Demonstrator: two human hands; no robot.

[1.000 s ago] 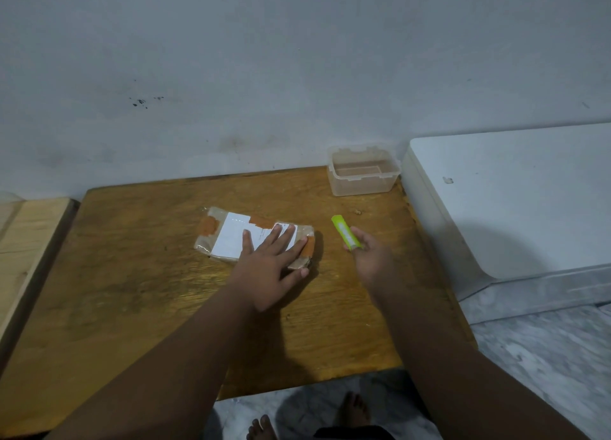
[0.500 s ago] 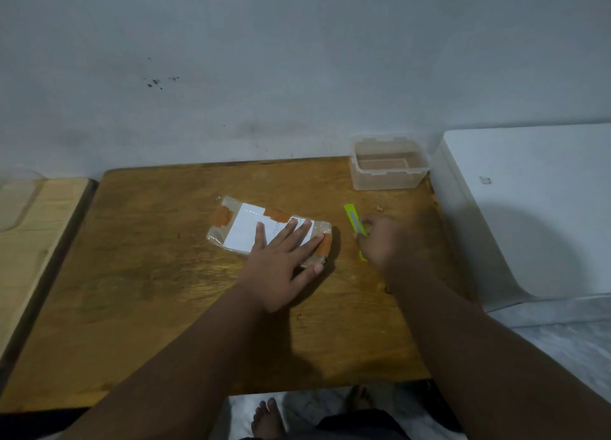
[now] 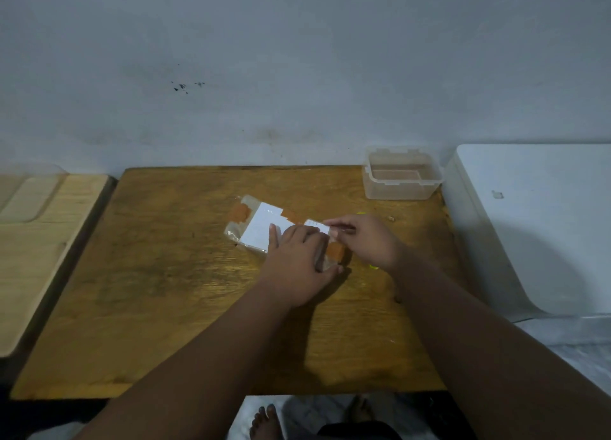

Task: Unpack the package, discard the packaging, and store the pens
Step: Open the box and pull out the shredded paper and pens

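Observation:
The package (image 3: pixel 261 228), a clear taped parcel with a white label and orange tape patches, lies flat on the wooden table (image 3: pixel 165 291). My left hand (image 3: pixel 294 261) lies palm down on its right half and holds it in place. My right hand (image 3: pixel 367 241) is closed around a yellow-green cutter (image 3: pixel 374 267), of which only small bits show past the hand. The fingertips of that hand rest on the package's right end. No pens are visible.
An empty clear plastic container (image 3: pixel 400 188) stands at the table's back right corner. A white box-like unit (image 3: pixel 545 224) flanks the table on the right. A pale wooden surface (image 3: pixel 39 241) adjoins it on the left. The wall is right behind.
My right hand has carried the cutter leftward from the bare table onto the package's right end. My left hand has stayed on the package, its fingers drawn closer together.

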